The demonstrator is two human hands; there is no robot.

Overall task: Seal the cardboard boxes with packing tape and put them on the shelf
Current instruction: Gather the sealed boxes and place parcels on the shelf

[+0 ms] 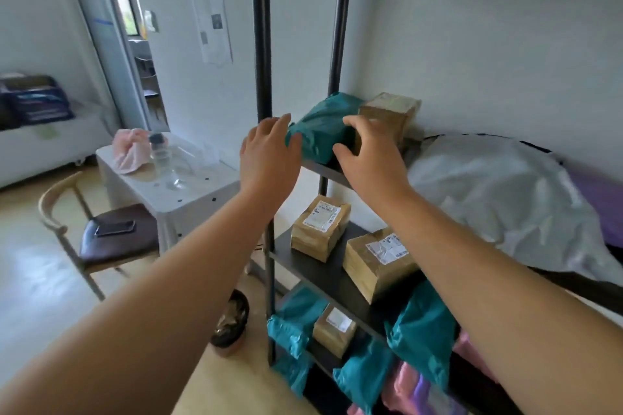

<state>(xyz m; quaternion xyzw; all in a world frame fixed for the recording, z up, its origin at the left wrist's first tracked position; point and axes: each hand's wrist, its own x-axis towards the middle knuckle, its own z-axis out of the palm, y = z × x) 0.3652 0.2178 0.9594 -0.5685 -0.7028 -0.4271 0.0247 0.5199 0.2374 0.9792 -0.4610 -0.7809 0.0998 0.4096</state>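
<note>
Black shelf unit [262, 44] fills centre and right of view, several tiers, seen from above by a person reaching in w/ both bare arms.

Progress: looks well along. Four brown cardboard boxes already sit on the tiers, all seemingly taped shut. The top box [391, 111] is on the tier at hand height, at the back by the wall. One tier down are the left box [318, 229] and right box [377, 266], both w/ white labels. Lower again is a small box [333, 330] among teal bags [421, 330]. No tape roll or unsealed box in view, so anything left to seal is out of sight.

A teal parcel [320, 131] lies in front of the top box. The left grip [269, 155] is released, fingers spread, at the parcel's left end. The right grip [369, 155] has fingers bent over the seam btwn parcel and top box. Can't tell if it clasps or only touches.

Room: the front post stands just beside the left grip. A big white bundle [488, 199] takes the right of that tier, so free space there is narrow. Plenty of height overhead. Left of the unit a white worktop [188, 192] is near. A chair [114, 246] w/ a phone [114, 228] on its seat stands just beside it, w/ open floor in front.
</note>
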